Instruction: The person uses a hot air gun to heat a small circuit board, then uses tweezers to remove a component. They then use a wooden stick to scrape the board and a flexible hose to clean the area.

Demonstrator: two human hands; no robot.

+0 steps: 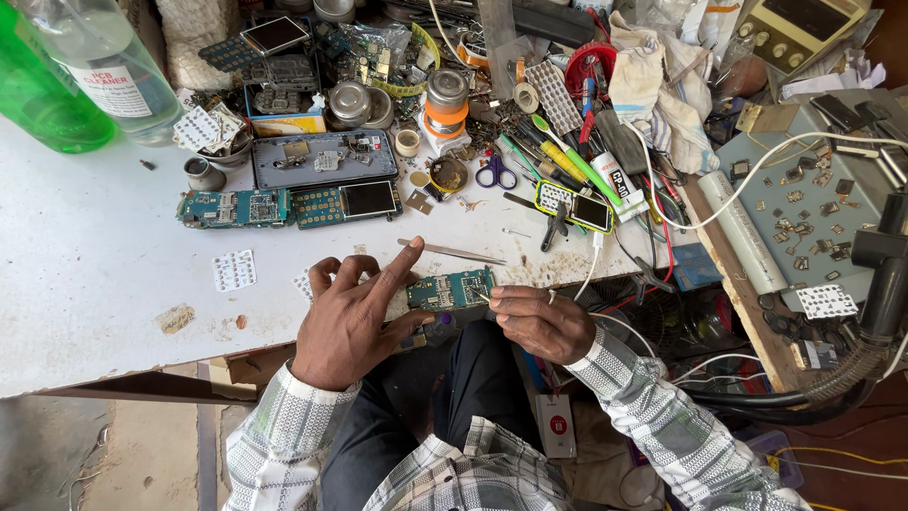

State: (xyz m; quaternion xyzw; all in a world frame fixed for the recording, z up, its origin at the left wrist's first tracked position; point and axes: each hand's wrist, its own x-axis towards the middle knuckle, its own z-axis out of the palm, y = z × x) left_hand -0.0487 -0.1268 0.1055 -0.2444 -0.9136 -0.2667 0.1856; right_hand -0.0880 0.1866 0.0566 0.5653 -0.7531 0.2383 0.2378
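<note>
Head view. Green circuit board (451, 289): at the bench's (85, 284) near edge, between both hands. Left hand (350, 322): fingers spread, grip released, thumb beside the board. Right hand (541, 322): pinching a thin probe (483, 298) touching the board. Tweezers (452, 252): just behind.

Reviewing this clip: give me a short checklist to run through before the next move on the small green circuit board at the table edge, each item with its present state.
1. Small green circuit board flat at the white table's edge: ok.
2. Left hand bracing the board: cannot tell; fingers spread beside it.
3. Right hand pinching a thin tool at the board's right end: ok.
4. Tool tip on the right spot: cannot tell, too small.
5. Slim metal tweezers near, just above the board: ok.
</note>
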